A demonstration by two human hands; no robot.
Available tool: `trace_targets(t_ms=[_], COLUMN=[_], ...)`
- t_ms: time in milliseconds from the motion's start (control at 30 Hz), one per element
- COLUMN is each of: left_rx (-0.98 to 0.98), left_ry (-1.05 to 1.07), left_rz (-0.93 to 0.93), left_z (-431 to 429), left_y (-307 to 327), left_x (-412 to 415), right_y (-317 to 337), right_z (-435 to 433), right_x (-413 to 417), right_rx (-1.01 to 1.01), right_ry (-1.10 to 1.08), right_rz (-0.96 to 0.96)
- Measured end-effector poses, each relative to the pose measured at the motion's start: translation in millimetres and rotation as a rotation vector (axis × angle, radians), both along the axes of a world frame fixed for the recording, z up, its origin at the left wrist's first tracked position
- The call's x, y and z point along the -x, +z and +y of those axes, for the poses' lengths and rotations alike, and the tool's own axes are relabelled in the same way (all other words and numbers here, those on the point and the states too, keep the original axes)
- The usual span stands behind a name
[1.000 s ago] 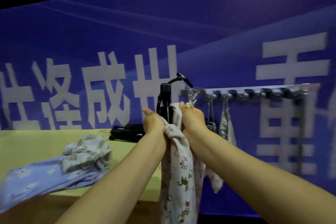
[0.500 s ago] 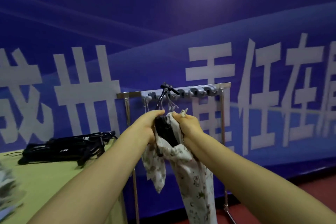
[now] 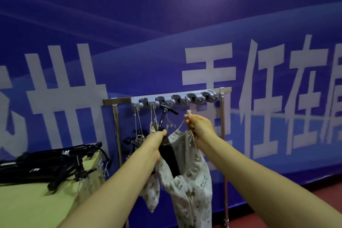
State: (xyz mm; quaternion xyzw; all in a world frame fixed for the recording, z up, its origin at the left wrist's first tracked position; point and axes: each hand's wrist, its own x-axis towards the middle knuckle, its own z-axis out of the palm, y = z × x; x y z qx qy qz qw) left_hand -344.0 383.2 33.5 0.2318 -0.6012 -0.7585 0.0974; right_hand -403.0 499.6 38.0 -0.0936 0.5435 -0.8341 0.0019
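A white drawstring bag (image 3: 192,189) with small printed animals hangs between my hands, a black tool (image 3: 169,155) sticking out of its mouth. My left hand (image 3: 156,143) grips the black tool and the bag's left edge. My right hand (image 3: 199,126) pinches the bag's drawstring and holds it up to the right. Both hands are just below a metal rack (image 3: 118,101) that carries a grey strip of hooks (image 3: 174,98). Two similar printed bags (image 3: 150,187) hang from the left hooks.
A yellow-green table (image 3: 31,203) stands at the left with black folded tripods (image 3: 46,163) on it. Behind everything runs a blue banner wall (image 3: 166,24) with large white characters. Red floor (image 3: 277,214) shows at the lower right.
The view swung right from the table to the rack. My hands came up nearer the hooks, and my right hand pulled the drawstring out to the right, apart from my left.
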Motion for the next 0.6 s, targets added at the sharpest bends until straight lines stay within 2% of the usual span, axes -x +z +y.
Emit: trace_targets(t_ms=[67, 167, 367, 467, 600], left_rx=[0.011, 0.037, 0.007, 0.163, 0.428], left_ry=[0.015, 0.045, -0.034, -0.007, 0.007], left_rz=[0.016, 0.029, -0.022, 0.074, 0.259], left_z=[-3.1, -5.8, -18.4, -22.2, -30.4], left_y=[-2.0, -3.2, -8.8, -9.0, -6.0], left_x=[15.0, 41.5, 95.1, 112.0, 125.3], right_y=[4.2, 9.9, 27.6, 30.3, 34.9], right_z=[-5.9, -17.6, -36.6, -50.5, -66.4], right_x=[11.9, 29.5, 70.9, 92.7, 120.1], right_rx=[0.0, -0.115, -0.718, -0.84, -0.799], right_ry=[0.015, 0.086, 0.11, 0.11, 0.091], right_rz=[0.008, 0.07, 0.36, 0.44, 0.503])
